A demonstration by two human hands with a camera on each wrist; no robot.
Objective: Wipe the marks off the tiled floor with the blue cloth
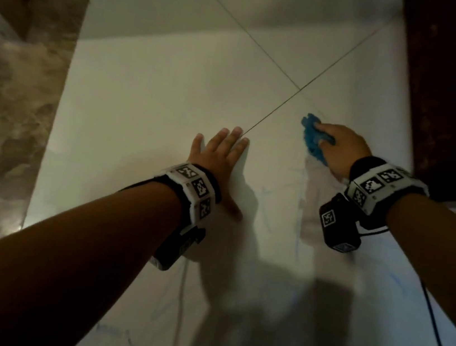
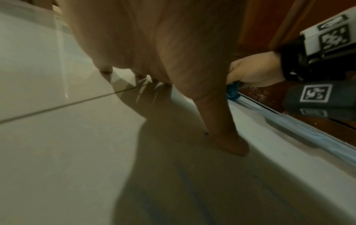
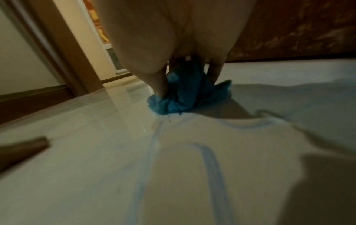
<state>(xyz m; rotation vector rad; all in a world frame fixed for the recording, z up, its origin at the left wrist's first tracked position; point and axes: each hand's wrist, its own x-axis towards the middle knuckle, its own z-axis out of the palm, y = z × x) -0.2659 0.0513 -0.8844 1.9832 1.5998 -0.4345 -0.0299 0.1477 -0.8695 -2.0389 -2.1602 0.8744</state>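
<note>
Right hand (image 1: 338, 150) grips the bunched cloth (image 1: 312, 137), fingers curled round it, thumb pinching its near edge; cloth pressed onto the floor (image 1: 158, 98), just right of the grout cross (image 1: 300, 89) and nearer the person; left hand (image 1: 219, 165) flat on the floor, fingers spread and straight, fingertips touching the grout line that runs down-left from the cross; it holds nothing; blue marks (image 3: 210, 161) streak the tile nearer the person than the cloth, between the two wrists; dark wood panel (image 1: 452, 87) stands right of the cross, close beside the cloth hand; brown marbled strip (image 1: 11, 98) far left of the cross.
</note>
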